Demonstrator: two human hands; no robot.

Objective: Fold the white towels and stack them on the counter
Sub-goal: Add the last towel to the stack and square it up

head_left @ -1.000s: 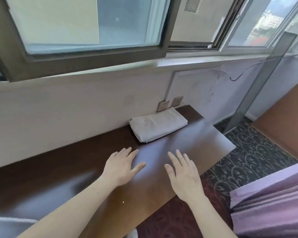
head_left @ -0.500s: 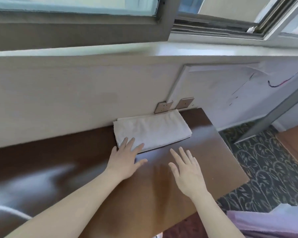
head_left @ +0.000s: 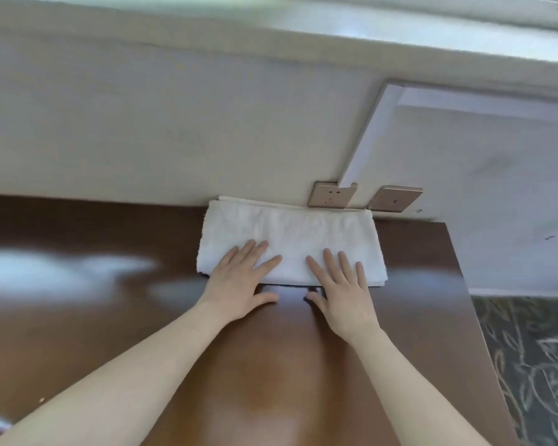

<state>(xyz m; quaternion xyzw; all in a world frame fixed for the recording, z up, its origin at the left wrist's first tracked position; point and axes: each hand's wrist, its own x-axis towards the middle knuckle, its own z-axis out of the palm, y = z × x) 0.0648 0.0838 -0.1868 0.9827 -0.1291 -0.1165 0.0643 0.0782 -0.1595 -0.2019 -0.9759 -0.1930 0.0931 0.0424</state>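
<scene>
Folded white cloth towel [head_left: 290, 235] is lying at twelve o'clock on the glossy brown wooden counter [head_left: 271, 375], against the wall, while the left hand [head_left: 239, 284] and right hand [head_left: 343, 296] are resting flat, fingers straight, on its six o'clock edge.

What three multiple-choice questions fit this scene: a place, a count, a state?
1. Where does the folded towel lie? A) floor B) counter, against the wall C) windowsill
2. How many wall plates sit behind it? A) one B) two C) four
3. How are the left hand and right hand? A) flat, fingers straight on the towel B) curled round the towel C) off the towel

1 B: its far edge meets the wall.
2 B: a pair, side by side.
3 A: both spread on its near edge.
</scene>
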